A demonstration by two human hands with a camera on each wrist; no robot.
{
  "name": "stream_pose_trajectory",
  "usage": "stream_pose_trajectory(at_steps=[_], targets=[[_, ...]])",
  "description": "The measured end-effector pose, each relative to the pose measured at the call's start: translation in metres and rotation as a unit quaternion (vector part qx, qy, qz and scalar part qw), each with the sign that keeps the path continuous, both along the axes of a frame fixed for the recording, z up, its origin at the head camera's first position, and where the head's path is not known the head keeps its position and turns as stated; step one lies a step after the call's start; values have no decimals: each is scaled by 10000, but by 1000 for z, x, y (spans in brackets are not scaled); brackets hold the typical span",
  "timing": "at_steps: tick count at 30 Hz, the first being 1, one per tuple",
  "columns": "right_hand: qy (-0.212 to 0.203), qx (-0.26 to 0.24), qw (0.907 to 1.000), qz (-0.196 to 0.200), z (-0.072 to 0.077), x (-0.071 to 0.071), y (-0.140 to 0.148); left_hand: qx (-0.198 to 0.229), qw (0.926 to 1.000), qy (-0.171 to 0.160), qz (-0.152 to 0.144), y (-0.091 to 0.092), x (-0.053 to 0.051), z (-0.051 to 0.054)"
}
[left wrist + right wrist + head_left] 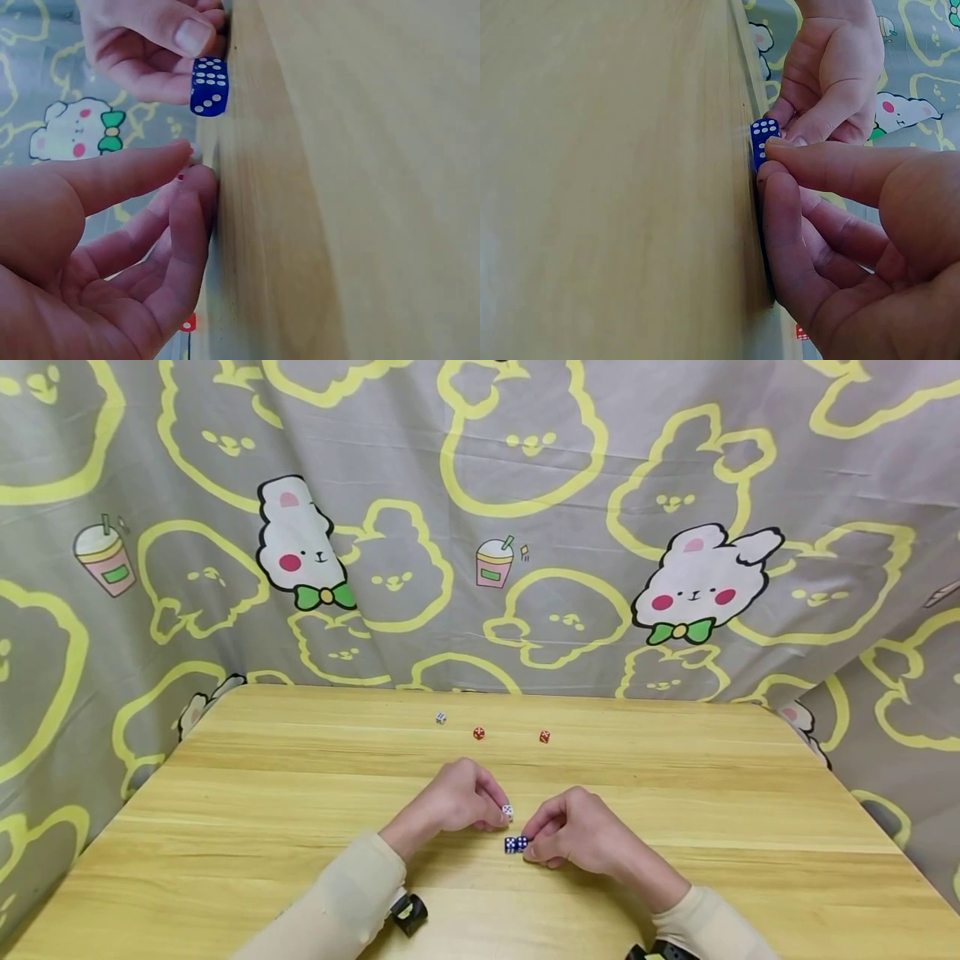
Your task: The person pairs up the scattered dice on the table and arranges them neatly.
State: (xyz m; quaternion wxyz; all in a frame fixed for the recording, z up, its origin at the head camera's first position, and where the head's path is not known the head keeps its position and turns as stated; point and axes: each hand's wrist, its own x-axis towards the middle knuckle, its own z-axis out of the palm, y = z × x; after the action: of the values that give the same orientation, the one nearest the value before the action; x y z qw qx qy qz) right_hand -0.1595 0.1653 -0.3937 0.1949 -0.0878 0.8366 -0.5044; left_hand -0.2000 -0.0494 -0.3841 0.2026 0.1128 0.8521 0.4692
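Between thumb and fingertips, my left hand (463, 799) pinches a white die (507, 811) just above or on the table. In the left wrist view the fingers hide most of that die. To the right, my right hand (583, 833) pinches a blue die (522, 842) with white pips. A second blue die (510, 845) sits against its left side, and the two form a short row on the wooden table (300, 827). The right wrist view shows the thumb covering part of the blue dice (764, 129). The hands are close together, the white die slightly behind the blue pair.
Farther back on the table lie a pale die (441, 718), a red die (478, 733) and another red die (544, 737). A grey patterned curtain (420, 552) hangs behind the table's back edge and along both sides.
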Motion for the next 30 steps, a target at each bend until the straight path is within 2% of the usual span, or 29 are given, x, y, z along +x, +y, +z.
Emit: stream_pose_trajectory(at_steps=[12,23,30], targets=[[13,48,10000,-13,1,0,0,-65,9998,43,-157,1,0,-1],[69,20,10000,22,1,0,-1,24,9999,-21,-132,2,0,-2],[73,24,10000,36,1,0,-1,-55,9998,65,-161,2,1,-1]])
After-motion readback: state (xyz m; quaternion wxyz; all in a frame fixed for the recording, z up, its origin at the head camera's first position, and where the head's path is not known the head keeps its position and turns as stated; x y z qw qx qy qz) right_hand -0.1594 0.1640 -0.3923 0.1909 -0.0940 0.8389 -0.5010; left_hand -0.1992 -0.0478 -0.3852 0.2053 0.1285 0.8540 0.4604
